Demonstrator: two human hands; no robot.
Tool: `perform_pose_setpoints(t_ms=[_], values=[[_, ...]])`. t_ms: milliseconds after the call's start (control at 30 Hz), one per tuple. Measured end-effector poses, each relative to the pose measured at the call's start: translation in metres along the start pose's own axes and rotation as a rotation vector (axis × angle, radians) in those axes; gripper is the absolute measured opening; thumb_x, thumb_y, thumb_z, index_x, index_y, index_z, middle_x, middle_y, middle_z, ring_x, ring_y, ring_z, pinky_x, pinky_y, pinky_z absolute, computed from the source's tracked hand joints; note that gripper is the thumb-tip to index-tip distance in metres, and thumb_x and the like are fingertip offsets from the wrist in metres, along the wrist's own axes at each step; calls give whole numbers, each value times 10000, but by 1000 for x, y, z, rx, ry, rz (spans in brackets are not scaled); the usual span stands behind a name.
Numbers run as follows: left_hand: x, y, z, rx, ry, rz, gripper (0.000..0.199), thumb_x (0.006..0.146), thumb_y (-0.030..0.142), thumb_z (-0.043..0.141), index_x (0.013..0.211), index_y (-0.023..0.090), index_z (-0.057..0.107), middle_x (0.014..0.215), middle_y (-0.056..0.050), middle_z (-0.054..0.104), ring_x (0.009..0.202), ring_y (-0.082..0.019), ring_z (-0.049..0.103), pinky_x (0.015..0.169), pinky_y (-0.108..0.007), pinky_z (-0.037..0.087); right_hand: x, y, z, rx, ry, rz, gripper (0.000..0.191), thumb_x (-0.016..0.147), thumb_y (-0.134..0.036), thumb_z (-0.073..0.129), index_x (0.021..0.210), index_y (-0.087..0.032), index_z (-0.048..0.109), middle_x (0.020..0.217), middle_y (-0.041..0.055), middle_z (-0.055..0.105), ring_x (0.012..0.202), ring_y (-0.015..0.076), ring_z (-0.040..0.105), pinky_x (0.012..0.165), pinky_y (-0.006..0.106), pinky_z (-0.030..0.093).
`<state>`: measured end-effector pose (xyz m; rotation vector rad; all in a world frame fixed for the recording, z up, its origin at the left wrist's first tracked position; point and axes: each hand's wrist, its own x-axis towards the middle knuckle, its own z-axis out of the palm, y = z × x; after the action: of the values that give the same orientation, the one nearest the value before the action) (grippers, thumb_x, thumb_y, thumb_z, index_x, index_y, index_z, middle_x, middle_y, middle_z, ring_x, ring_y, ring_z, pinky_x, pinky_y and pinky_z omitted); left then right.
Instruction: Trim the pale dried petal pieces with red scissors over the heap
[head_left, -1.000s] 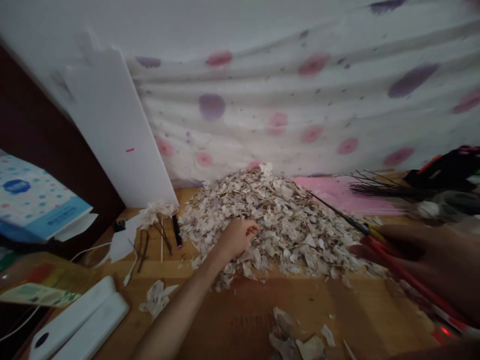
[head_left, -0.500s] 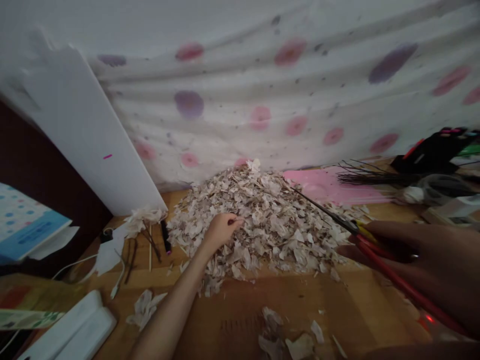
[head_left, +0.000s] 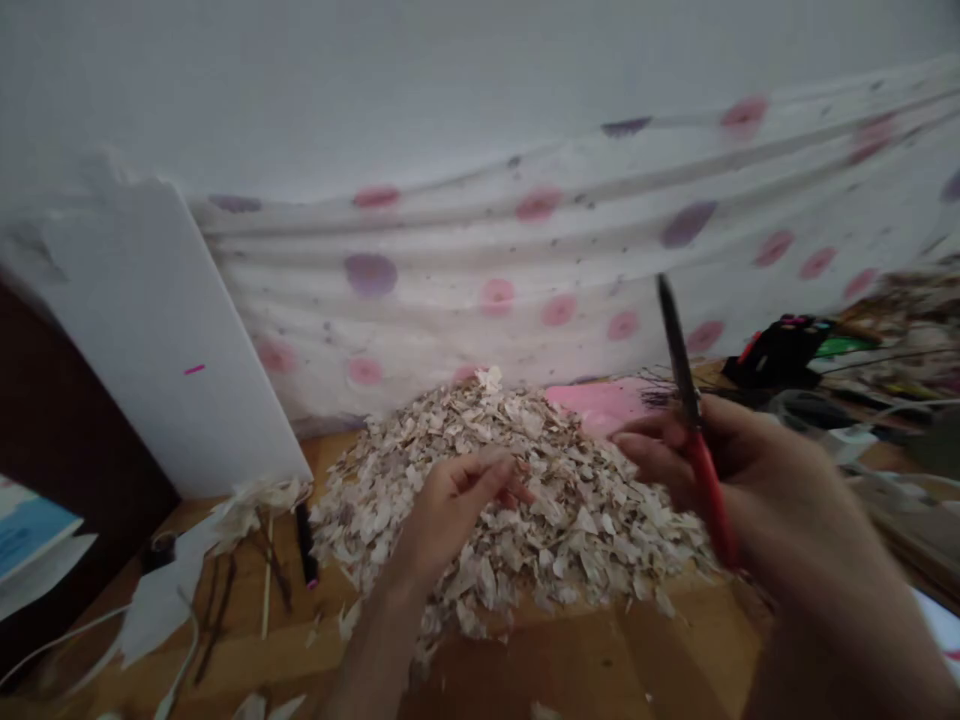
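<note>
The left hand (head_left: 450, 520), fingers (head_left: 480, 475) loosely open, rests on a heap of paper scraps (head_left: 570, 510); the right hand (head_left: 750, 480) holds red-handled scissors (head_left: 709, 495) upright, fingers (head_left: 645, 445) closed around them.

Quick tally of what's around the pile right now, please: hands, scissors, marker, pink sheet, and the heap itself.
left hand: 1
right hand: 1
red-handled scissors: 1
heap of pale flakes: 1
black marker: 1
pink sheet: 1
Total: 6
</note>
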<state>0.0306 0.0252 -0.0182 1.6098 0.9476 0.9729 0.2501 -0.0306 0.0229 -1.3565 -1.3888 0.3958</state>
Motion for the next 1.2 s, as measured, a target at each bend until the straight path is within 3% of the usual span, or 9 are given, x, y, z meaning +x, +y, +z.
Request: perform_pose_setpoints(t_ms=[100,167,233,400,567,733,867,1033,1200], values=[[-2,23,15,-116,-74,63,296,931,402,581,834,186,758,739,-36,743,704,-149,633,682,-230,495,4,-2,23,300,-108,30,438,688,-533,826,742,-202,543,863,76,694,659,178,626,548,252,508],[-3,29,21,-123,-89,101,300,946,395,560,848,187,753,750,-38,731,727,-157,631,695,-237,492,5,-1,36,444,-231,61,419,702,-446,841,739,-203,502,875,54,674,696,176,631,579,255,521],[-3,29,23,-112,-88,113,330,967,411,516,913,185,751,799,-47,738,760,-170,644,725,-254,491,4,2,45,528,-273,91,404,741,-406,820,729,-205,469,801,13,632,637,148,588,558,250,497],[-3,20,15,39,-43,83,395,979,470,460,913,187,729,849,-51,728,816,-194,649,787,-281,478,5,2,54,464,-201,67,412,730,-360,821,660,-190,452,689,-17,571,602,118,505,544,216,416],[-2,17,0,99,28,65,233,892,409,619,980,207,693,964,-41,714,915,-200,634,805,-267,463,6,-2,55,376,-198,66,435,727,-384,807,636,-191,428,660,-15,541,580,113,435,517,217,357],[0,18,-11,85,-1,15,199,874,384,631,812,206,696,794,-14,690,790,-174,616,683,-245,434,4,3,59,297,-209,68,408,742,-367,802,660,-195,442,631,-34,494,567,110,413,509,218,336],[1,19,-17,61,-4,18,184,858,365,642,790,205,702,758,-11,688,738,-164,604,645,-241,428,4,1,64,376,-197,92,405,761,-377,797,673,-193,447,743,1,600,624,120,491,550,222,398],[5,17,-19,-69,103,20,188,821,369,670,766,193,705,720,-21,712,695,-164,641,635,-238,470,4,-8,66,422,-147,177,395,814,-432,748,697,-186,462,946,58,677,622,114,563,583,241,477],[9,14,-12,-121,322,130,195,818,378,684,769,191,707,706,-13,711,680,-157,654,624,-224,498,0,-4,73,487,-187,128,375,782,-387,784,729,-193,468,880,33,677,600,118,586,544,224,483]])
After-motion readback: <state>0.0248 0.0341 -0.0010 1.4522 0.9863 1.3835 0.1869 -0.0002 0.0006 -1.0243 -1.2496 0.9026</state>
